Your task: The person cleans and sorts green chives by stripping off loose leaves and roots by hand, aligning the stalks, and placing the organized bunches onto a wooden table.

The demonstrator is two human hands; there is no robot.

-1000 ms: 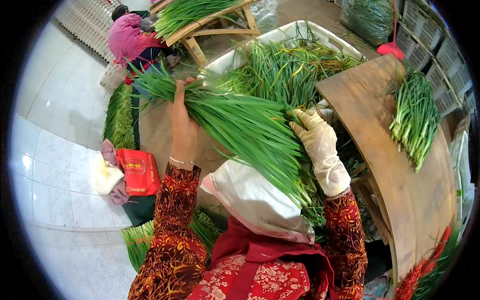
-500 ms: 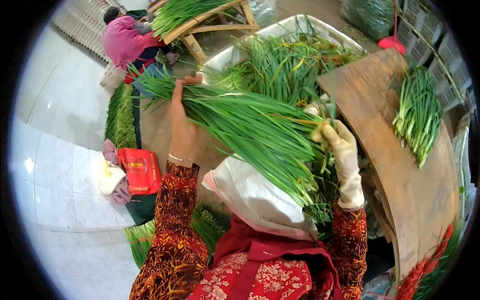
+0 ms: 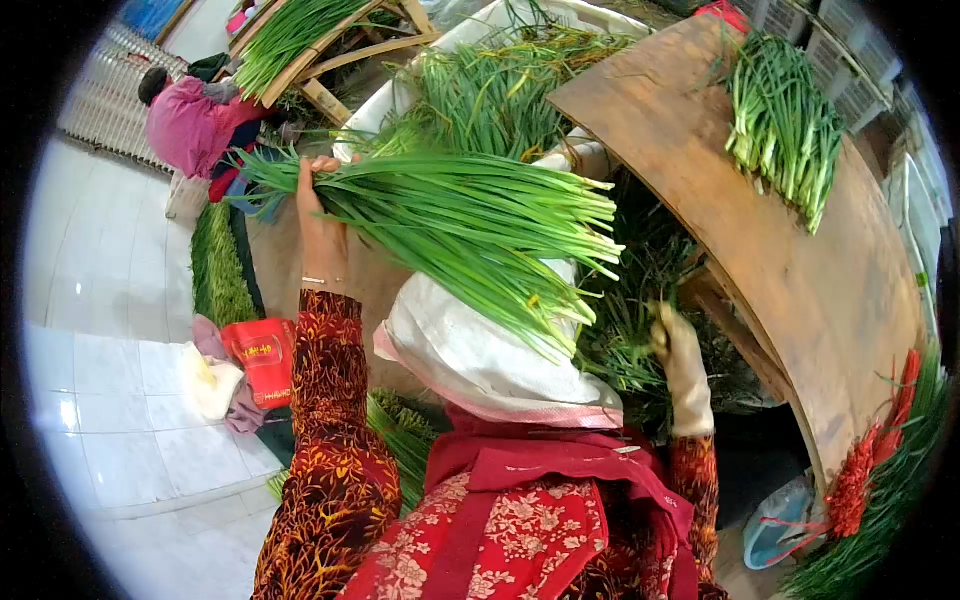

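Note:
My left hand (image 3: 322, 225) is closed around the leafy end of a large bunch of garlic chives (image 3: 450, 220). The bunch lies across the view, its pale cut ends fanned out to the right, above a white sack (image 3: 470, 345) on my lap. My right hand (image 3: 685, 370), in a pale glove, is apart from the bunch, low over a dark heap of loose green scraps (image 3: 625, 340). Its fingers point up and left and are smeared by motion, so whether they hold anything does not show.
A curved wooden board (image 3: 700, 150) on the right bears another chive bunch (image 3: 785, 125). Red ties (image 3: 865, 470) hang at its lower edge. Behind stands a white tub (image 3: 385, 105) of loose leaves. At upper left a person (image 3: 190, 125) sits beside a wooden rack (image 3: 330, 50) of chives.
My right hand has left the bunch's cut ends and dropped down to the scraps. The bunch, still in my left hand, shows cleaner ends. The whole view has shifted.

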